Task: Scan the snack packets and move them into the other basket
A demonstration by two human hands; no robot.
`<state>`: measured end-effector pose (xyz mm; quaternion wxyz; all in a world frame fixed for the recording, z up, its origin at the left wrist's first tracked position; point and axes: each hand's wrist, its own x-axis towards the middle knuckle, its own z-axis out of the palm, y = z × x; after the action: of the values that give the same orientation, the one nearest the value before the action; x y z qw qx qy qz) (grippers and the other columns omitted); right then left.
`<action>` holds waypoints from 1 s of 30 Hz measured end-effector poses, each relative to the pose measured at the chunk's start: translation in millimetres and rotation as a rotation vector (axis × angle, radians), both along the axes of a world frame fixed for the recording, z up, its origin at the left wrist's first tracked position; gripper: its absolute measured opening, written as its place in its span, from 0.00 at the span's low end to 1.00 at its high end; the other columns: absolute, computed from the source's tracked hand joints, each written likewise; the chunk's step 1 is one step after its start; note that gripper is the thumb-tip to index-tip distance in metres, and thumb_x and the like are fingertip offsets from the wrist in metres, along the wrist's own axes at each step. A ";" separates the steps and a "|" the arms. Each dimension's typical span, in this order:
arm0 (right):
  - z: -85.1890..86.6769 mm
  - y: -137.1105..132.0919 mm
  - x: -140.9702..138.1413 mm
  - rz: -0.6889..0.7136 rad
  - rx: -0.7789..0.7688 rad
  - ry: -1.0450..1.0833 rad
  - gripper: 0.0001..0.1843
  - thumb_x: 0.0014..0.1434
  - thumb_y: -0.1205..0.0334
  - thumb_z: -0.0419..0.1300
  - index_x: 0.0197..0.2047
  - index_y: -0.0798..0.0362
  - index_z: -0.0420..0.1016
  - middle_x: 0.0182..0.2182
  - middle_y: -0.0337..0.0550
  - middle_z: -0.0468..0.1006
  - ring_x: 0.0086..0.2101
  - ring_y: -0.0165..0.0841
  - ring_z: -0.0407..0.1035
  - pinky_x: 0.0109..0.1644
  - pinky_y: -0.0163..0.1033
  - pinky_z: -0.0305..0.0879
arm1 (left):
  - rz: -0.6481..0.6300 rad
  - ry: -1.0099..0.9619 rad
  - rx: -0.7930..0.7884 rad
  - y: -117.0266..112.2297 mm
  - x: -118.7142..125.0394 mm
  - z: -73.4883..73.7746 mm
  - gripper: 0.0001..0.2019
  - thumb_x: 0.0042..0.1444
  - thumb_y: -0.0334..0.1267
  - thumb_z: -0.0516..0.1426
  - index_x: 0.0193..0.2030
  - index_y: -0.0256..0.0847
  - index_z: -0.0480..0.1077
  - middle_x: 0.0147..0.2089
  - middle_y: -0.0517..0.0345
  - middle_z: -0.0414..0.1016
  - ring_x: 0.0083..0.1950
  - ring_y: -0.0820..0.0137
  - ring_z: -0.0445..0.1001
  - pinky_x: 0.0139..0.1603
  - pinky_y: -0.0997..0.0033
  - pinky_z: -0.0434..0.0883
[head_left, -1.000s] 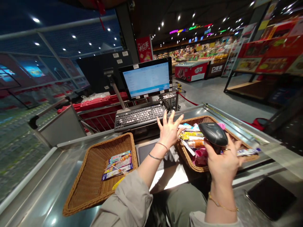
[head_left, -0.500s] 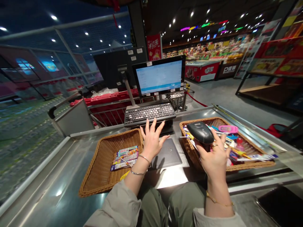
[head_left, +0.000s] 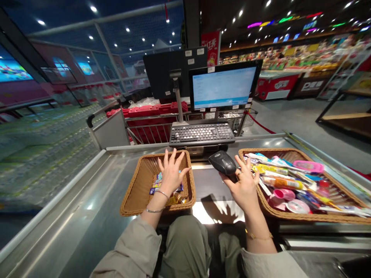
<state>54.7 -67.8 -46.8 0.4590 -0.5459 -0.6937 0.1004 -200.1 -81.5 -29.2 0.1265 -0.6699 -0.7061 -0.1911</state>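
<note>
My right hand [head_left: 243,187] holds a black handheld barcode scanner [head_left: 222,162] above the counter, between two wicker baskets. The scanner's rounded head points up and left; its grip is mostly hidden by my fingers. Over the left wicker basket [head_left: 136,189], my left hand [head_left: 171,173] hovers with its fingers spread and nothing in them. Several small packets [head_left: 158,183] lie in that basket, partly covered by my left hand. Just right of my right hand, the right wicker basket [head_left: 290,216] is full of pens, toothbrush-like packs, a pink case [head_left: 308,166] and other small goods.
A black keyboard [head_left: 201,133] stands beyond the baskets, below a lit monitor [head_left: 224,88]. A second screen [head_left: 162,77] shows its back. Red-filled carts [head_left: 150,119] stand behind the metal counter [head_left: 84,208]. My knees [head_left: 185,243] are at its near edge.
My left hand has shifted from near the keyboard to over the left basket. My right hand has carried the scanner from above the right basket to the gap between baskets. The view has turned.
</note>
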 end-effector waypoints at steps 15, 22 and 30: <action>-17.9 22.8 -48.0 0.220 0.019 -0.195 0.12 0.58 0.51 0.60 0.37 0.49 0.79 0.66 0.49 0.67 0.71 0.56 0.41 0.63 0.82 0.31 | 0.088 0.052 -0.110 -18.3 -79.6 -28.7 0.32 0.63 0.50 0.57 0.72 0.48 0.57 0.77 0.46 0.50 0.78 0.45 0.41 0.71 0.29 0.44; -28.2 23.6 -54.2 0.239 -0.037 -0.193 0.14 0.58 0.49 0.59 0.38 0.49 0.79 0.67 0.47 0.66 0.72 0.56 0.41 0.64 0.81 0.29 | 0.052 0.088 -0.206 -14.2 -101.6 -39.4 0.33 0.62 0.49 0.58 0.72 0.47 0.57 0.76 0.46 0.51 0.78 0.45 0.41 0.72 0.30 0.42; -38.6 26.0 -57.3 0.242 -0.061 -0.212 0.18 0.60 0.45 0.56 0.39 0.48 0.79 0.66 0.48 0.66 0.71 0.57 0.42 0.63 0.82 0.31 | 0.029 0.154 -0.439 -12.3 -124.2 -60.7 0.39 0.59 0.54 0.60 0.73 0.44 0.54 0.77 0.44 0.50 0.77 0.44 0.42 0.72 0.30 0.42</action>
<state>-2.6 -41.7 -85.4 0.3510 -0.4797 -0.7955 0.1177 -324.3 -93.8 -89.9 0.0337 -0.6839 -0.7285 0.0205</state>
